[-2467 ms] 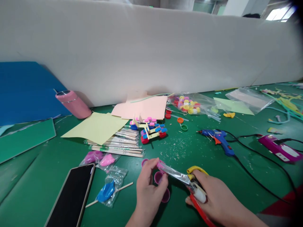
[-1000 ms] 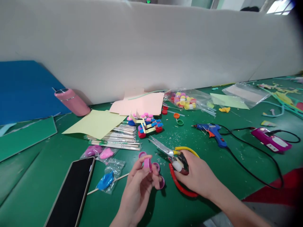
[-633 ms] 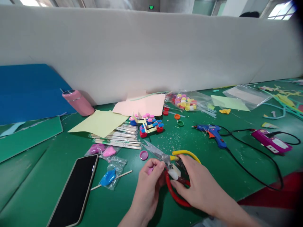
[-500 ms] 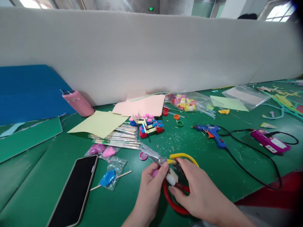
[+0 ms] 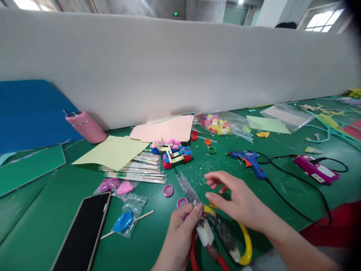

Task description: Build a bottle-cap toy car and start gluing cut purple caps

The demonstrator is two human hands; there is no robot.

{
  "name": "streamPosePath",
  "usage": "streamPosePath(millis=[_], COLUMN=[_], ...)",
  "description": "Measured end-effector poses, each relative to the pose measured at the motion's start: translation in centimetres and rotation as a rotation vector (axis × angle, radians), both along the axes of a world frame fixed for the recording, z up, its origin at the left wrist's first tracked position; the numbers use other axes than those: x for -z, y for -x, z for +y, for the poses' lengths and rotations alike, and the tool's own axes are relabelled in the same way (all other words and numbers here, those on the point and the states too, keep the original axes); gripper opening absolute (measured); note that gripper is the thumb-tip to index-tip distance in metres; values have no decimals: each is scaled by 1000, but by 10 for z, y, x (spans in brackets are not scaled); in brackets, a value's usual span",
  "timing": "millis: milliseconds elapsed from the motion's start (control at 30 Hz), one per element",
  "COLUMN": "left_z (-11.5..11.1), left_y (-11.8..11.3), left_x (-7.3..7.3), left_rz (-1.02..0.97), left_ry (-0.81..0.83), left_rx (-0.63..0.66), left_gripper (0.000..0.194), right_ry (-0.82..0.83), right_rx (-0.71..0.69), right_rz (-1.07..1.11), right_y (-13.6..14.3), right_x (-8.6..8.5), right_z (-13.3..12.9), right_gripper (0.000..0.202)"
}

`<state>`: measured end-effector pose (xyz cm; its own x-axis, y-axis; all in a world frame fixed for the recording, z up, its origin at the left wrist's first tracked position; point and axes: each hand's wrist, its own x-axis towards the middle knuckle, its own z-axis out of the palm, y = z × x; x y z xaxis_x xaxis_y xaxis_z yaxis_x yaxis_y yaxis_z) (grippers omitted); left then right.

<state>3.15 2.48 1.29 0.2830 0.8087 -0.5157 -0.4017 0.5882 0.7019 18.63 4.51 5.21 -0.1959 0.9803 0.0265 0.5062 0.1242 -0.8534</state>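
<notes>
In the head view, my left hand pinches a pair of scissors near the pivot. Their blades point up and left, slightly parted, and the red and yellow handles spread toward me. A white piece shows between the handles; how it is held I cannot tell. My right hand is off the handles, just above them, fingers curved and apart with nothing in them. One purple bottle cap is at my left fingers, whether gripped or lying there I cannot tell. Another purple cap lies on the table.
A phone, blue clay bag and bundled sticks lie left. Ahead sits a small stick-and-cap model. The glue gun and its black cord stretch right. A pink tumbler leans by the white partition.
My right hand has let go of the scissors and risen from them. The handles have swung open and nearer to me. A second purple cap now shows by my left fingers.
</notes>
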Motion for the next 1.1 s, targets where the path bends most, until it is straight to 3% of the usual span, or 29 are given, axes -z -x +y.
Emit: streamPosePath(millis=[100, 233, 700, 833, 967, 1100], left_z=[-3, -2, -3, -6, -6, -2], left_y=[-6, -9, -11, -14, -11, 7], left_x=[12, 26, 24, 23, 20, 8], left_rz=[32, 61, 2, -8, -3, -10], left_ry=[9, 9, 148, 116, 144, 177], left_rx=[11, 15, 113, 161, 97, -26], left_gripper=[26, 29, 30, 32, 29, 23], right_ry=[186, 244, 183, 142, 53, -105], right_rx=[-208, -275, -94, -47, 20, 40], right_rz=[158, 209, 99, -6, -135, -280], right_y=[7, 16, 34, 29, 15, 4], right_x=[10, 25, 41, 51, 56, 55], right_z=[21, 31, 56, 74, 89, 73], right_gripper=[15, 17, 31, 21, 26, 26])
